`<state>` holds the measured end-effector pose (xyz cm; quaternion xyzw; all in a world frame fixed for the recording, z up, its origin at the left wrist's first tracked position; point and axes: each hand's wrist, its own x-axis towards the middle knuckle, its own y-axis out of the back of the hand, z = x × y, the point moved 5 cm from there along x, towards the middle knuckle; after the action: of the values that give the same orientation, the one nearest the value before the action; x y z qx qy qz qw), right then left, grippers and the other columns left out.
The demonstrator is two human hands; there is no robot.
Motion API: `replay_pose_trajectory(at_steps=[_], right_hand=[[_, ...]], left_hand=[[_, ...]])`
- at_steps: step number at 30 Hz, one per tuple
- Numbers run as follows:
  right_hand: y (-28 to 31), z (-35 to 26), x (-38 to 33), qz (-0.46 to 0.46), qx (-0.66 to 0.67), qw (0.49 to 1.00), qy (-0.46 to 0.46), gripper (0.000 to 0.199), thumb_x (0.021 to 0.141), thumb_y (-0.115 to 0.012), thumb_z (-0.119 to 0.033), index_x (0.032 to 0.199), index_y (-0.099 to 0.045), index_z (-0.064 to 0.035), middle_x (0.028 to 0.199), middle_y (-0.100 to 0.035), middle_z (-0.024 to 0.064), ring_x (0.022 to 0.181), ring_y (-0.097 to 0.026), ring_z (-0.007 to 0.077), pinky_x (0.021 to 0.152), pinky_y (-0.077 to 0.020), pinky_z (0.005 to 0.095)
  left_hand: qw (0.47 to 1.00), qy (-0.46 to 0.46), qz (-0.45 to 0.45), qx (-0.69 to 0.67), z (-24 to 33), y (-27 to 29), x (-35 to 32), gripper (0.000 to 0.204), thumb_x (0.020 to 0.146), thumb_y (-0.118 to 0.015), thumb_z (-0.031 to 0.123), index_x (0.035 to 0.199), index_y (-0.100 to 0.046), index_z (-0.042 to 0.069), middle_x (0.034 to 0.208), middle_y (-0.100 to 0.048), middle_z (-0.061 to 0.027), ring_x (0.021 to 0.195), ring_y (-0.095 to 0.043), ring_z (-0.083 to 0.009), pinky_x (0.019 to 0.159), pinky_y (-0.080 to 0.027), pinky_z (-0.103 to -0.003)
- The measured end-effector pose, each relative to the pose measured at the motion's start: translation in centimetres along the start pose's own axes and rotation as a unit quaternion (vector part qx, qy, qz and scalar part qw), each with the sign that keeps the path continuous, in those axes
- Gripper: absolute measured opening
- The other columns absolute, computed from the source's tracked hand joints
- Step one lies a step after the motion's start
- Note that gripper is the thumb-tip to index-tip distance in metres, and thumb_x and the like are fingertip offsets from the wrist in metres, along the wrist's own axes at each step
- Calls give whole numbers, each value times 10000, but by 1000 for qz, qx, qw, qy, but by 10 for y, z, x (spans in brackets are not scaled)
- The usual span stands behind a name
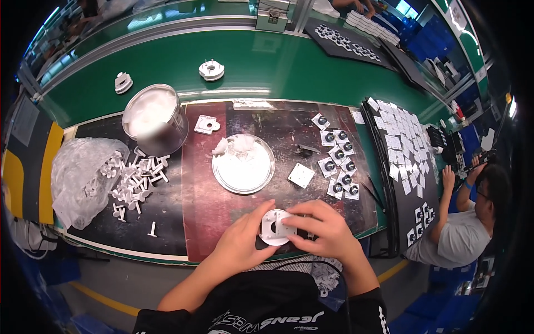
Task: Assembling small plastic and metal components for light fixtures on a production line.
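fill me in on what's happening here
The person's left hand grips a round white plastic part, and the right hand has its fingers on it too. On the dark tabletop with a reddish strip, white stemmed pieces lie loose at left, and small white square plates with black round centres at right.

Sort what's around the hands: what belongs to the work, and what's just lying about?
Likely in the work:
white round part, held between left hand and right hand
white square plate
square plates with black centres

Untouched now, seemingly just lying about:
clear plastic bag
bucket
round dish
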<state>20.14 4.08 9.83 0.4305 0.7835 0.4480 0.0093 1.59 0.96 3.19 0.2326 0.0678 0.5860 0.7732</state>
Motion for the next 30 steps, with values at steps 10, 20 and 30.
replay_pose_trajectory(at_steps=[10, 20, 30], right_hand=[[-10, -11, 4, -26, -47, 999, 3, 379, 784, -839, -74, 1156, -776, -97, 1179, -702, 112, 1004, -698, 308, 862, -581, 415], [-9, -14, -1, -37, -91, 995, 18, 385, 824, -818, -137, 1203, -748, -129, 1216, -674, 102, 1050, -680, 304, 846, -547, 413], [-16, -17, -6, -19, -88, 996, 1, 380, 836, -807, -125, 1211, -743, -116, 1225, -668, 124, 1074, -677, 322, 864, -545, 427]], left_hand=[[1000, -3, 3, 0, 1, 1, 1, 939, 720, -890, 118, 1538, -437, 31, 1335, -664, -160, 844, -669, -250, 830, -568, -362], [1000, 6, -2, 1, 1, 1, 1, 918, 737, -889, 137, 1536, -446, 58, 1337, -660, -161, 862, -665, -263, 837, -566, -362], [1000, 1, -6, 4, 3, 2, 0, 911, 785, -851, 138, 1566, -386, 84, 1258, -664, -226, 1072, -692, -397, 925, -571, -456]])
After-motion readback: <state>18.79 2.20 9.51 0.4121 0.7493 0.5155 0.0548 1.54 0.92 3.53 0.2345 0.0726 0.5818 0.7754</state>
